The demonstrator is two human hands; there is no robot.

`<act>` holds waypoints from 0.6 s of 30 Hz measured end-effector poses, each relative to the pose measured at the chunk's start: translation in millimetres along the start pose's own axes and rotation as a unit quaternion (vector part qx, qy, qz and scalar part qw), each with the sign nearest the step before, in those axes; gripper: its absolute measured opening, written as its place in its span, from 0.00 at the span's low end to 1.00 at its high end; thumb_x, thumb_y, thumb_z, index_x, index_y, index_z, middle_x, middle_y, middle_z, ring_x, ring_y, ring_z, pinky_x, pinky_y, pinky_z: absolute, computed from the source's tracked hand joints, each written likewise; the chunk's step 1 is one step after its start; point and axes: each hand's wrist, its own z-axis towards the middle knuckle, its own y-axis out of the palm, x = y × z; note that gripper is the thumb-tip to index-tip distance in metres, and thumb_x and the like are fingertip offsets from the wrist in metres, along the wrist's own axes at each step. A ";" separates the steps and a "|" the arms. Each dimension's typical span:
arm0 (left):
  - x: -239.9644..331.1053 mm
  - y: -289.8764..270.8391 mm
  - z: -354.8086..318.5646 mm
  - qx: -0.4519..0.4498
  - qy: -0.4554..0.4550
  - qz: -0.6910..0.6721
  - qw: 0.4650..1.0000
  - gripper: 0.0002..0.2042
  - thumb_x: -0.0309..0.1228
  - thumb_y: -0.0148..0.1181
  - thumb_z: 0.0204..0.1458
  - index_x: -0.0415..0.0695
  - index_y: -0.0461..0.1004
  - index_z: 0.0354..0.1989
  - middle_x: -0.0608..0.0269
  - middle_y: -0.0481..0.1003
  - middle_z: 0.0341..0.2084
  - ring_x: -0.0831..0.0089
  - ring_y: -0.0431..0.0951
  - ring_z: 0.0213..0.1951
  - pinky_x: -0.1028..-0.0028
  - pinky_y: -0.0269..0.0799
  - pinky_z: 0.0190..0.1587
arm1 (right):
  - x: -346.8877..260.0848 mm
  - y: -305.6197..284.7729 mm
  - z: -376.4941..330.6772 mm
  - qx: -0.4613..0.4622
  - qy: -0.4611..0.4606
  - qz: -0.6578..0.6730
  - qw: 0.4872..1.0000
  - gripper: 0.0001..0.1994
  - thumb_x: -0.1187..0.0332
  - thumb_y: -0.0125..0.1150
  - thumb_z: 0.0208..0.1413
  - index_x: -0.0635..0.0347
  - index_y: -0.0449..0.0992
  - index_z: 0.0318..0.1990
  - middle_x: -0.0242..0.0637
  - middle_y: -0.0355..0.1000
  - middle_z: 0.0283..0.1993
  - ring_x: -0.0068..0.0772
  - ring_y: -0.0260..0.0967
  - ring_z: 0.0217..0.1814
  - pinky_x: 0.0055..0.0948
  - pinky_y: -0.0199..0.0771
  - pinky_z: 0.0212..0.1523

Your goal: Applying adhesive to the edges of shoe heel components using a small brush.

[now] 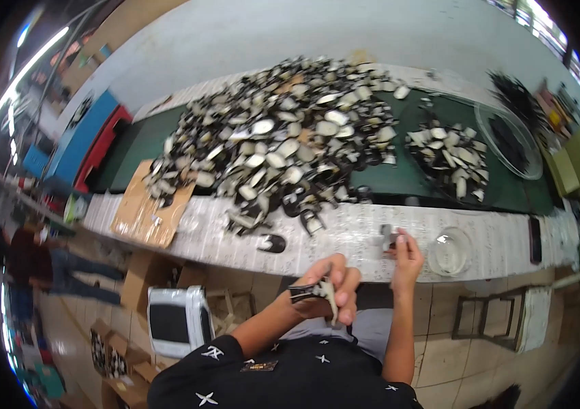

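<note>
Centrally, the long table [494,238] served as landmark. On it: one large heap of black-and-cream clip parts [283,143]; toward its right end, a smaller pile [450,157], a clear round tray [508,140], a small clear dish [448,252]. Below its near edge: left hand [327,286], fingers closed round a black-and-cream clip [314,292]. At that edge: right hand [404,252], fingertips pinched on a small grey piece [388,237]. Clip judged light, stiff, springy; best held across its flat sides.
</note>
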 end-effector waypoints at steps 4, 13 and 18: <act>16.6 -5.3 31.4 0.041 0.012 0.188 0.981 0.16 0.38 0.61 0.56 0.40 0.66 0.43 0.55 0.70 0.34 0.56 0.79 0.40 0.65 0.76 0.41 | 1.8 0.5 -1.1 -0.035 -0.003 0.020 0.999 0.14 0.68 0.55 0.62 0.65 0.76 0.51 0.34 0.73 0.41 0.19 0.70 0.35 0.21 0.74 0.38; -0.8 -58.1 40.8 0.286 -0.030 0.510 0.810 0.19 0.37 0.59 0.58 0.35 0.69 0.51 0.62 0.75 0.44 0.74 0.75 0.45 0.71 0.71 0.51 | -107.8 -27.2 -37.6 0.133 -0.277 -0.143 0.941 0.10 0.75 0.56 0.58 0.66 0.77 0.46 0.41 0.74 0.43 0.30 0.73 0.41 0.26 0.74 0.40; -13.1 -57.0 41.8 0.282 -0.060 0.503 0.814 0.17 0.36 0.59 0.58 0.37 0.70 0.49 0.65 0.75 0.41 0.78 0.73 0.44 0.76 0.67 0.51 | -150.1 -17.5 -63.7 0.032 -0.427 -0.283 0.858 0.14 0.80 0.63 0.49 0.66 0.77 0.46 0.46 0.73 0.44 0.42 0.74 0.43 0.32 0.77 0.41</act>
